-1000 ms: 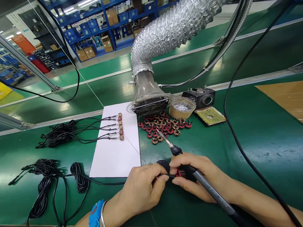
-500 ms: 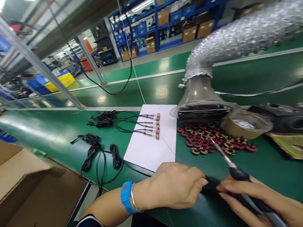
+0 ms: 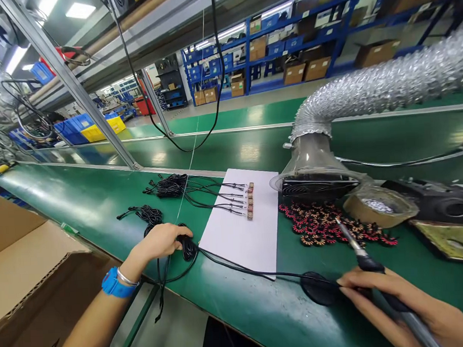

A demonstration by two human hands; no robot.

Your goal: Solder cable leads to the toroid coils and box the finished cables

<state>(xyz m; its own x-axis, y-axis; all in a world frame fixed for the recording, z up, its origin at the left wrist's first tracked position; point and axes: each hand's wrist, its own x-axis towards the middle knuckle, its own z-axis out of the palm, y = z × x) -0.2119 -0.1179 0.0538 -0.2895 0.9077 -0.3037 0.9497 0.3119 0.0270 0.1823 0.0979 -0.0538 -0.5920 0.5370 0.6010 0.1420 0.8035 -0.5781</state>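
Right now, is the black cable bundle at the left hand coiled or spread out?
Coiled: the black cable bundle shows close loops at the left hand. Whether a tie holds them, I cannot tell.

Behind the left hand [image 3: 163, 240], the person wears a bright blue wristband [image 3: 114, 285], which is broad and looks thick, with a small darker mark on it. Between this wristband and the hand there is one slim, shiny, silver-coloured bangle [image 3: 127, 279].

Workshop; soldering iron [image 3: 368, 263], shelving [image 3: 248, 61]
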